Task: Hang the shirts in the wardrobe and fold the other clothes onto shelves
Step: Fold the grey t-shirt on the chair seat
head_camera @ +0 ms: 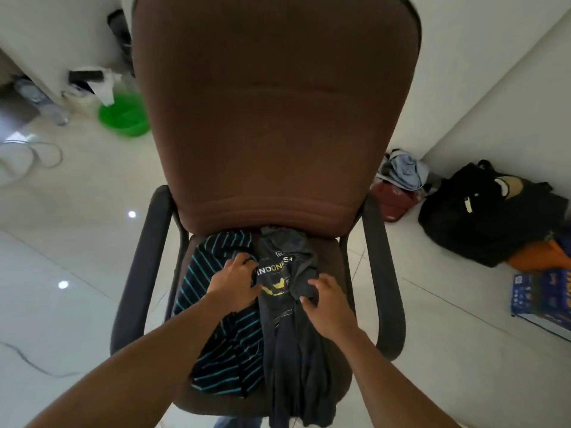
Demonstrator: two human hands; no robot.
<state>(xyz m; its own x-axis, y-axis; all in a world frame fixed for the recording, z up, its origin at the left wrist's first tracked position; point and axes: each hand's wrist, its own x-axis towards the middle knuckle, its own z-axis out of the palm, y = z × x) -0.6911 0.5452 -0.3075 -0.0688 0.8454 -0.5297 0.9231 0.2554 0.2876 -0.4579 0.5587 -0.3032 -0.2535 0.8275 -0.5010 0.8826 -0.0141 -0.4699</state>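
While 2 hands close on a crumpled T-shirt, the sorting looks barely begun.

Left hand (234, 279): fingers curled into the near-left edge of the printed cloth, just where it meets the stripes; it appears to grip the T-shirt rather than the garment under it.
Right hand (324, 299): thumb and fingers pinching a bunched fold on the T-shirt's right side.
Dark grey T-shirt (296, 350): unfolded and rumpled, white and yellow print facing up, lying on the seat with its lower end hanging over the front edge.
Striped shirt (222, 344): black with teal stripes, heaped beside the T-shirt and partly under it, touched by neither hand as far as can be told.
Chair (278, 118): brown office chair with 2 dark armrests, serving as the holding spot for both garments.
Floor heap (404, 171): more loose clothes against the wall behind the chair, beside a black bag (482, 217) and an orange cloth (537, 254) (whether these belong to the job cannot be told).
Done: nothing visibly; no hung or folded garment shows, and no wardrobe, shelf or hanger is in view.
Left: likely everything, with lifting and shaking out the T-shirt the step in hand, then the striped one.
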